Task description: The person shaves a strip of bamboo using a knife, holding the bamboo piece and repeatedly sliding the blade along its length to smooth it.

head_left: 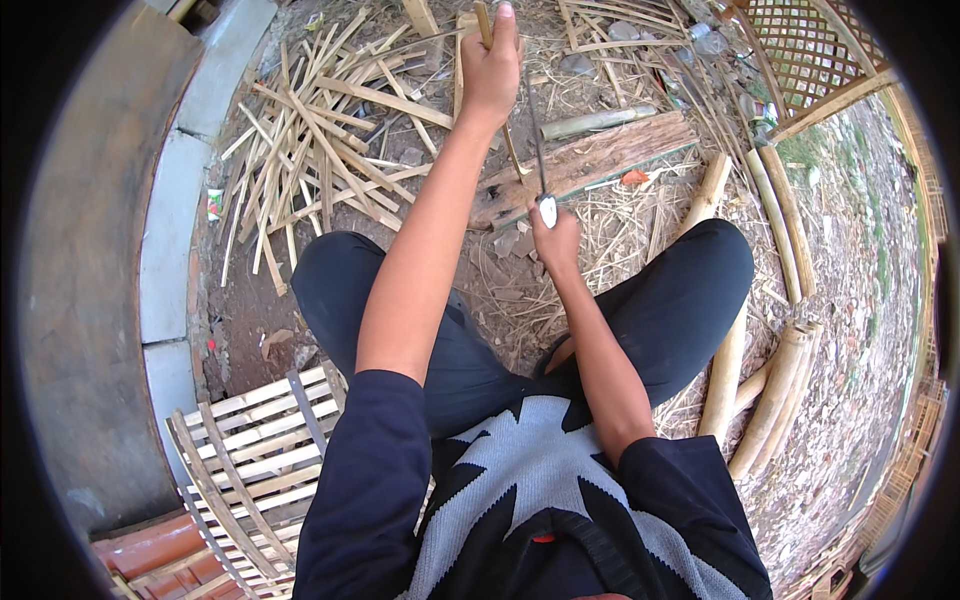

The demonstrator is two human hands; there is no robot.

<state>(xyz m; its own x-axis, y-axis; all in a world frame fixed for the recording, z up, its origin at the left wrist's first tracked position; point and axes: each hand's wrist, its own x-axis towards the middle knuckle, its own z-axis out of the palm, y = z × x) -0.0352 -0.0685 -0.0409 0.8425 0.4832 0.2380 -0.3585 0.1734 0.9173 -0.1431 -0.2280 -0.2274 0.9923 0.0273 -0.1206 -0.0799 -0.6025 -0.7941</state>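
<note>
My left hand [492,78] is raised at the top middle, closed round a thin bamboo strip [514,150]. The strip stands nearly upright, its lower end at a weathered wooden plank [610,155] on the ground. In my right hand [557,240], nearer to me, is the handle of a long knife [540,150]; a white patch shows at the top of the grip. The narrow, dark blade points away from me, just right of the strip. From this view I cannot tell whether blade and strip touch.
Many split bamboo strips [320,150] lie heaped at the left. Bamboo poles [780,400] lie at the right, below a lattice panel [810,55]. A slatted bamboo piece [260,440] sits at the lower left, beside a pale block edging [165,240]. My bent knees flank the work.
</note>
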